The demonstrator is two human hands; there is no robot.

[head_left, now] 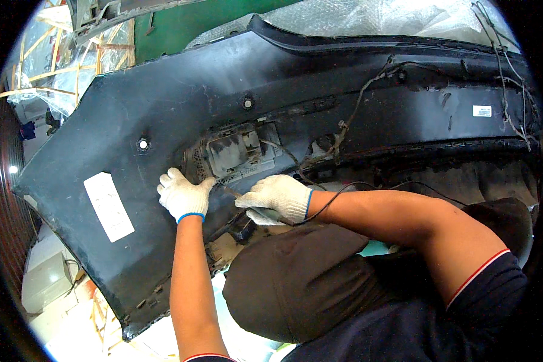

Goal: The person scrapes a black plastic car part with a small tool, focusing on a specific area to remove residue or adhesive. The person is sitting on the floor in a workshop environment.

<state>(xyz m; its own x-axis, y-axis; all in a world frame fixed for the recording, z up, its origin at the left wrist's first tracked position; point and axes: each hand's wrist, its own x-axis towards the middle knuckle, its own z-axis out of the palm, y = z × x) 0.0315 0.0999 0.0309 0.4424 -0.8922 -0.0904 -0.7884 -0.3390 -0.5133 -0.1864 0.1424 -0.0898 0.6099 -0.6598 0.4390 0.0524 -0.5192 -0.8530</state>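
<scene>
Your left hand (183, 196), in a white knit glove with a blue cuff, presses flat on the inner face of the large black plastic car bumper (181, 102), fingers together and pointing up beside the grey rectangular lamp housing (234, 152) just right of your fingertips. Your right hand (276, 199), gloved alike, is curled shut around a thin metal tool (233, 193) whose tip points left toward the housing. A black cable (344, 188) runs back from your right fingers along your forearm

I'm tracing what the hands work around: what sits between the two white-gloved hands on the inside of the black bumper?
In the head view, between the left hand and right hand lies a thin rod-like tool tip over the black plastic bumper, just below the grey rectangular housing.
</scene>
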